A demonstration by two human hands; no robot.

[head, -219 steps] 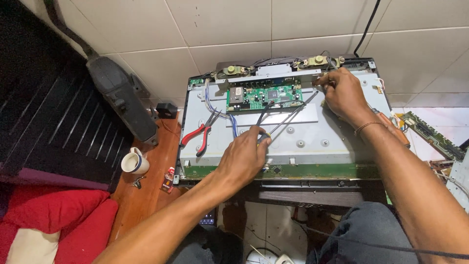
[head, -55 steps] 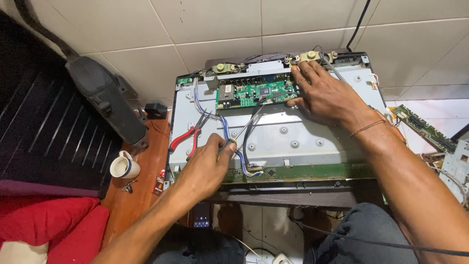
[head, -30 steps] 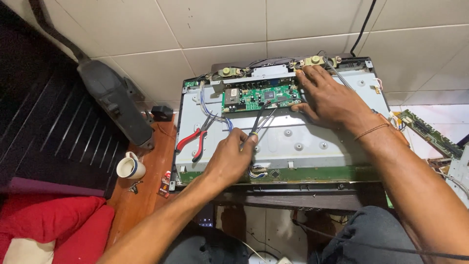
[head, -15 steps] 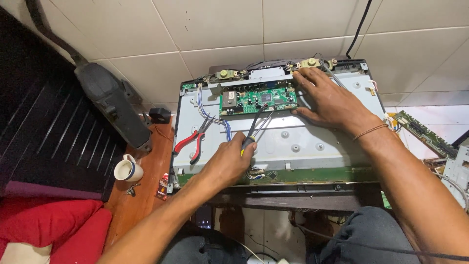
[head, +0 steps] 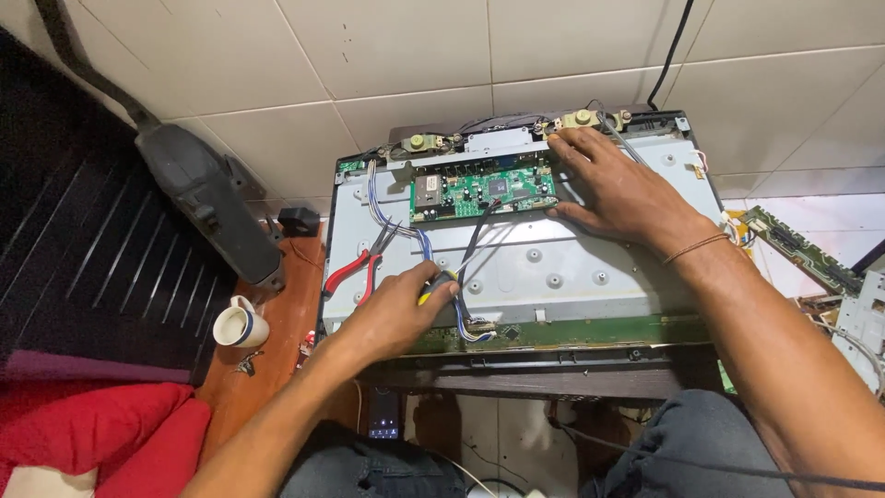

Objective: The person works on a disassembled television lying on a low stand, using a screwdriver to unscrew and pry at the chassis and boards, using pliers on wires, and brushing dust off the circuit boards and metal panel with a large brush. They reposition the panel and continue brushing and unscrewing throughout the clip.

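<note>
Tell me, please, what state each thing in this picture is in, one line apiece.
Metal panel chassis: lying flat, back uncovered.
Green circuit board: exposed, mounted on the chassis.
Left hand: fingers closed on a yellow-handled tool.
Right hand: open, pressed flat by the board's right end.
Red-handled pliers: lying unheld, handles spread.
White cup: upright on the wooden surface.

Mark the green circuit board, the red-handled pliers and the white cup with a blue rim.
green circuit board (head: 484,191), head view, middle of the board's face.
red-handled pliers (head: 348,273), head view, on the left red handle.
white cup with a blue rim (head: 241,326), head view, on its side wall.
</note>
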